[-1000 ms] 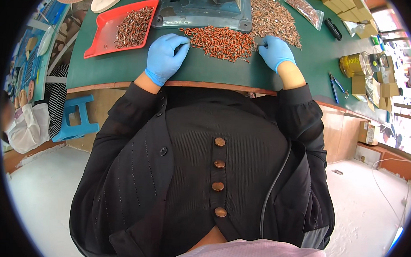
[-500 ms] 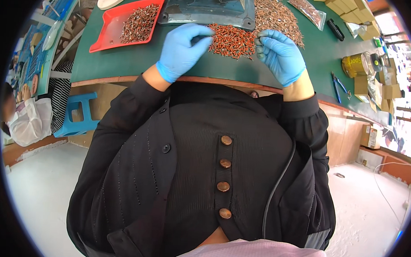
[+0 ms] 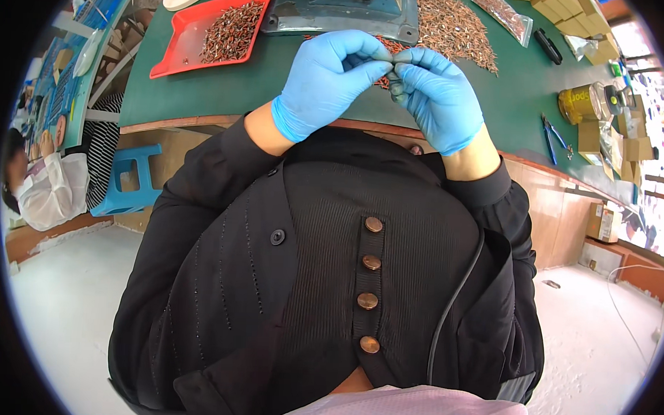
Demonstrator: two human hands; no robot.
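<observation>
My left hand (image 3: 325,79) and my right hand (image 3: 440,98), both in blue gloves, are raised above the near edge of the green table (image 3: 226,94). Their fingertips meet and pinch a small part (image 3: 390,60) that is mostly hidden by the fingers. Just behind the hands lies a heap of small copper-coloured parts (image 3: 455,25), partly covered by them. A red tray (image 3: 178,52) at the back left holds more of these parts.
A grey metal machine base (image 3: 339,14) stands behind the hands. To the right are a clear bag of parts (image 3: 503,12), a black tool (image 3: 548,47), a yellow tin (image 3: 580,105), blue pliers (image 3: 550,138) and cardboard boxes (image 3: 566,7). A blue stool (image 3: 132,178) and another seated person (image 3: 44,186) are at the left.
Both hands have lifted off the heap on the table and come together toward me, fingertips now pinched on a small part.
</observation>
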